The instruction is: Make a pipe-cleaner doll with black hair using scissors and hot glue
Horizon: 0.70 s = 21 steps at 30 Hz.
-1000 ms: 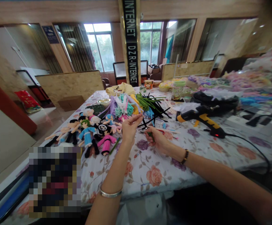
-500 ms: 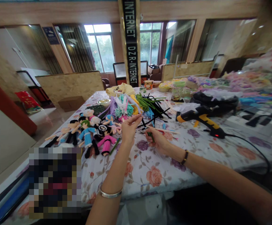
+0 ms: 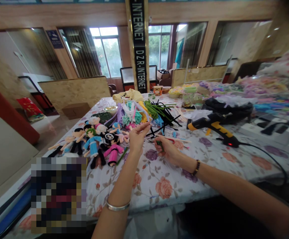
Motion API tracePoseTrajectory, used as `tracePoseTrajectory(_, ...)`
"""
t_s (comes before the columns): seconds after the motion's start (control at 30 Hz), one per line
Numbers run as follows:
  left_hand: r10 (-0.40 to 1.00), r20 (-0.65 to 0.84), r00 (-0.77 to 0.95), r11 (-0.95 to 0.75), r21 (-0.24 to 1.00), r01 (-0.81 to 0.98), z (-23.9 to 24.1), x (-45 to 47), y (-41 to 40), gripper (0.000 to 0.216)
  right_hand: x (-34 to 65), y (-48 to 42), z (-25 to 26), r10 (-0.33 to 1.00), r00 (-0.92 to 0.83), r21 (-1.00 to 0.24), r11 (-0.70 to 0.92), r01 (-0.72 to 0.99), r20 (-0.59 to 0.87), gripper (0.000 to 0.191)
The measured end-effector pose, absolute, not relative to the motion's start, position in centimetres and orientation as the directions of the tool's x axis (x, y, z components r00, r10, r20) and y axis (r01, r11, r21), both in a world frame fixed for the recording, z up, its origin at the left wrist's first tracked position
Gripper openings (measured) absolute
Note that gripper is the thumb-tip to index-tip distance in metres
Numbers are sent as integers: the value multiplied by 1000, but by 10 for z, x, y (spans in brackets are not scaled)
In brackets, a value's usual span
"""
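My left hand (image 3: pixel 137 137) is raised over the table with thumb and fingers pinched together. A thin black pipe cleaner (image 3: pixel 152 130) runs down from its fingertips. My right hand (image 3: pixel 168 149) is wrapped round small green-handled pliers (image 3: pixel 160 145), whose metal tip points at the black strip. Fingers cover most of this tool. Just left of my left hand lie several pipe-cleaner dolls, among them one in pink (image 3: pixel 113 152) and one in blue (image 3: pixel 92 146). Behind both hands is a heap of coloured pipe cleaners (image 3: pixel 131 114), with green and black ones (image 3: pixel 168 114) spreading right.
A black and yellow glue gun (image 3: pixel 214 127) stands to the right, its red light on and its cord trailing off. Beyond it are a black plastic bag (image 3: pixel 227 109) and heaped pastel material (image 3: pixel 258 86). The flowered tablecloth (image 3: pixel 164 187) covers the table.
Almost nothing differs. Both hands keep the same place and grip, and the view has shifted very slightly.
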<state>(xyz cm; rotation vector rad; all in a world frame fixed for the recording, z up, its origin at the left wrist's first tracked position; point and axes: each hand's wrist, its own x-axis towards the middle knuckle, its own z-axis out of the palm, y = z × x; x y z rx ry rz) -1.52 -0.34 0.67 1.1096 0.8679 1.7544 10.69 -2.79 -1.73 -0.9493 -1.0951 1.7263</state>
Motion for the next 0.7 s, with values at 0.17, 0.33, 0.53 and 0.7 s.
tracePoseTrajectory(0.17,910,305,-282,-389,864,-320,8,-16,-3,24,107,-29,-16,927,-340,-923,-263,-281,-160,22)
tracePoseTrajectory(0.33,910,275,-309,-380,852,-360,7,-18,-3,23,107,-30,-16,925,-336,-912,-283,-297,-178,34)
tracePoseTrajectory(0.53,920,210,-331,-338,851,-401,7,-20,-1,23,112,-23,-14,939,-296,-942,-247,-227,-175,37)
tracePoseTrajectory(0.7,922,219,-321,-344,843,-414,5,-20,2,23,115,-25,-8,935,-332,-964,-193,-181,-125,36)
